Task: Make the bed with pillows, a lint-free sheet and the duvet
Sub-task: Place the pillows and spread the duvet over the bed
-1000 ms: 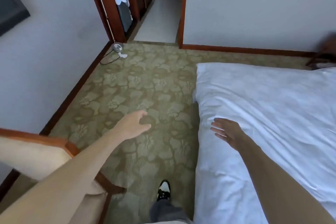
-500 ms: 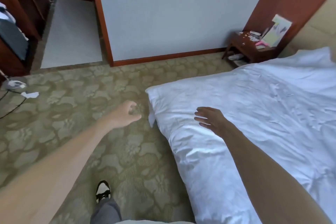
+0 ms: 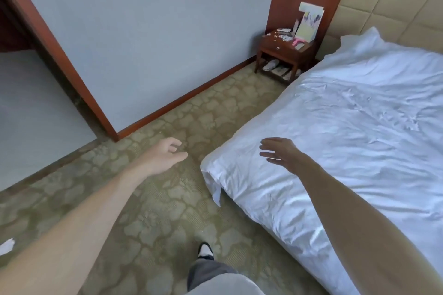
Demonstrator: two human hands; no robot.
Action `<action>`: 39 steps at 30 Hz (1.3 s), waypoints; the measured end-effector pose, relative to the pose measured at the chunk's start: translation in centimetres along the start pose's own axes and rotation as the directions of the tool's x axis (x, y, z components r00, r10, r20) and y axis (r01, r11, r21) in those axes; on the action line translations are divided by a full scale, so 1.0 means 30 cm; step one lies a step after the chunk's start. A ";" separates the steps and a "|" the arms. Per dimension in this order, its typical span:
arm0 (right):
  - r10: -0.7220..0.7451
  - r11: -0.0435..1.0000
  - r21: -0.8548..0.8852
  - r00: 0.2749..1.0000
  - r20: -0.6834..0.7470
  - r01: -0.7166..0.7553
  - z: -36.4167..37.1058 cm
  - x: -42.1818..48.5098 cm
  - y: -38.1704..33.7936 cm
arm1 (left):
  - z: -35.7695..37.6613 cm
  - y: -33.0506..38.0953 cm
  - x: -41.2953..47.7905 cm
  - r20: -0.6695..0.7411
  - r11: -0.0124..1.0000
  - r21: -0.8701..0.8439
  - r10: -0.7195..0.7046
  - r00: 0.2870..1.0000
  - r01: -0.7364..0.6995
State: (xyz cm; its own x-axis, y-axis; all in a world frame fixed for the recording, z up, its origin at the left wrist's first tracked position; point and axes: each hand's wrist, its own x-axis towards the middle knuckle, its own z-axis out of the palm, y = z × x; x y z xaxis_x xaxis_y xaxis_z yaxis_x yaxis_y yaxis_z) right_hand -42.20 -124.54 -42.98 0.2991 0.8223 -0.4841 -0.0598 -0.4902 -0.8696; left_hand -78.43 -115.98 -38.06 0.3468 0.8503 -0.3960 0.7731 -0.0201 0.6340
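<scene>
1. Both grips empty: left grip (image 3: 165, 155) hangs over the carpet (image 3: 155, 218), fingers loosely curled. Right grip (image 3: 281, 153) is spread open at or just above the white cover (image 3: 354, 132), nr the bed's foot corner (image 3: 213, 172).
2. Cover lies across the bed, creased thru the middle; can't tell if it's sheet or duvet.
3. My read: step = squaring this corner. I'd pinch the hanging corner w/ left and sweep the right palm toward the headboard (image 3: 395, 7), pushing creases outward.
4. Nightstand (image 3: 285, 52) is well apart.
</scene>
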 end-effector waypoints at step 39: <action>0.142 0.931 0.334 0.702 -0.698 0.144 0.042 1.948 -1.207 | -0.914 1.046 3.043 0.468 0.789 0.008 0.540 0.700 -0.614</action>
State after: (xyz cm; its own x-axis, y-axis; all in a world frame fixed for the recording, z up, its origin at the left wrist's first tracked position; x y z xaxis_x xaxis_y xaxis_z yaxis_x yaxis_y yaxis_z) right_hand -23.75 -58.38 -39.91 0.8662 0.3063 -0.3949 -0.3306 -0.2414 -0.9124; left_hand -37.08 -24.57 -36.08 0.9085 0.3378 -0.2461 0.4016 -0.5424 0.7379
